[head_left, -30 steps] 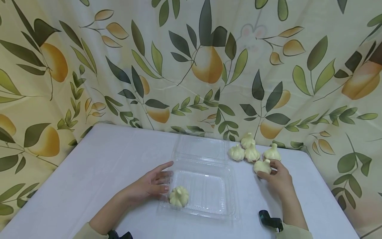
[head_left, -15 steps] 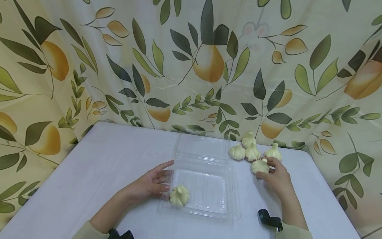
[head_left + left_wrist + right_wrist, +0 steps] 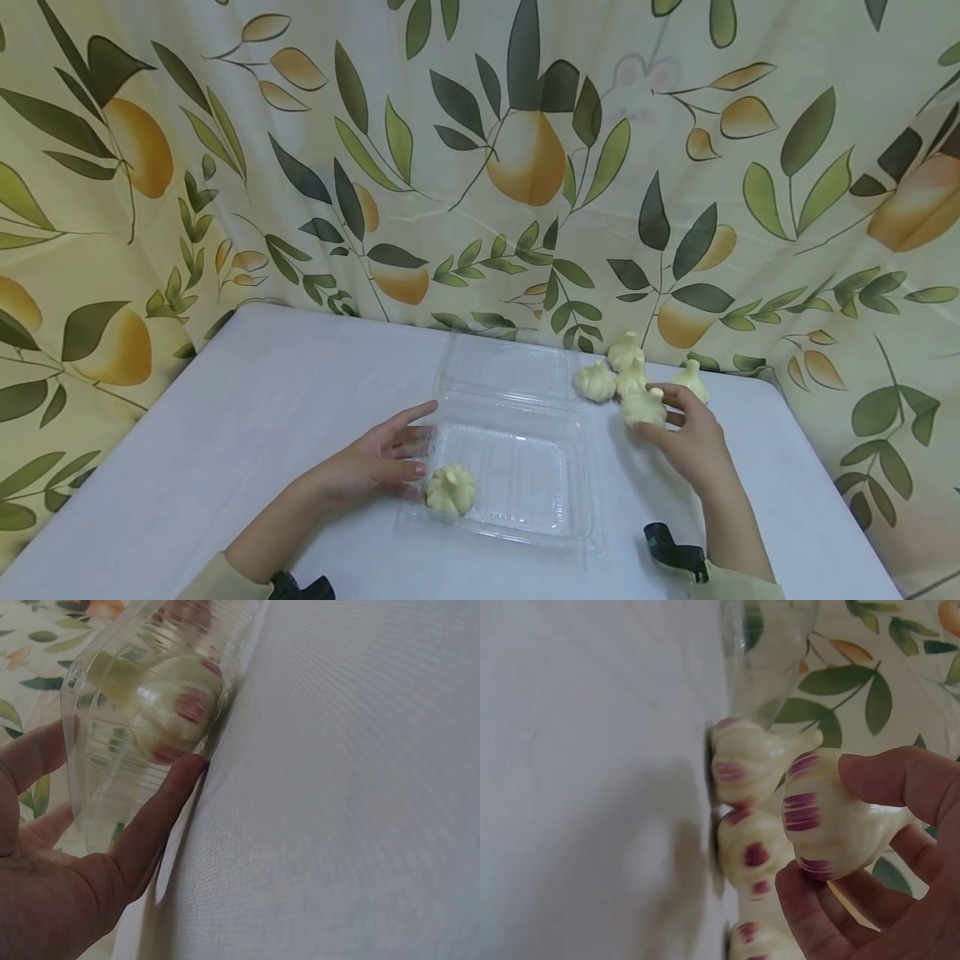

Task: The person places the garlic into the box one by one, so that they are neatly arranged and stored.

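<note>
Resting left hand (image 3: 375,467): lower frame, left of centre; fingers spread wide, thumb and fingers at the tray's left wall.
Tray bulb (image 3: 451,490): lower centre, stem up, inside the left front corner of the clear tray (image 3: 525,479).
Lid (image 3: 506,371): centre of frame, folded open behind the tray.
Bulb cluster (image 3: 595,382): right of centre, three garlic bulbs grouped beside the lid.
Held bulb (image 3: 642,410): right of centre, before the cluster; purple streaks, raised off the white cloth (image 3: 592,750).
Right hand (image 3: 693,442): lower right; narrow grip, thumb and fingers pinching the held bulb.
Rear bulb (image 3: 691,382): right, behind the right hand, partly hidden.
</note>
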Motion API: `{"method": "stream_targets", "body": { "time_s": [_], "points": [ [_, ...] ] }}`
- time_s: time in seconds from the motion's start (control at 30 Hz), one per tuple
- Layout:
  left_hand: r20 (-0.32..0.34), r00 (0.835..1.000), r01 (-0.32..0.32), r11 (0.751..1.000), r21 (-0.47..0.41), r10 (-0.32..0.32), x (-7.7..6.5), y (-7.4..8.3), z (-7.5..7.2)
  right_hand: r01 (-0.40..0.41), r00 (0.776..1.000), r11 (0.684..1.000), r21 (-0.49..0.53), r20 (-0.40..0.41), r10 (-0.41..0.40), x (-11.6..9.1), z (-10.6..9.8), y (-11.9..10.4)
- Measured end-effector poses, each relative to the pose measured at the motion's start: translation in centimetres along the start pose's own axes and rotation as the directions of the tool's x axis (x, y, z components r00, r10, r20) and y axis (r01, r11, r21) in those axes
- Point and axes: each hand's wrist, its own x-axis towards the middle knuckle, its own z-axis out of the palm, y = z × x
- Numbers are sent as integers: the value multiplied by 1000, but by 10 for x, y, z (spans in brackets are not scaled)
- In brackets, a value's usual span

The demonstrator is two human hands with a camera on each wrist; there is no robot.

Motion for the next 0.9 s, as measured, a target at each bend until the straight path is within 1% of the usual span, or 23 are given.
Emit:
{"method": "stream_targets", "body": {
  "time_s": [0.13, 0.37, 0.6, 0.8, 0.9],
  "points": [
    [5, 1000, -3, 1000, -6, 3, 0, 0, 0, 29, 999, 999, 24, 22, -29, -5, 1, -13],
    [-10, 1000, 4, 1000, -2, -4, 0, 0, 1, 111, 993, 992, 54, 42, -113, -14, 2, -33],
    [-16, 1000, 5, 1000, 11, -5, 0, 1, 1, 226, 972, 972, 61, 56, -230, -21, 10, -47],
    [-11, 1000, -1, 1000, 11, 1, 0, 1, 0, 238, 966, 969, 59, 85, -243, -25, 15, -56],
    [-4, 1000, -4, 1000, 4, 4, 0, 0, 0, 263, 960, 963, 58, 87, -267, -27, 17, -60]
  ]
}}
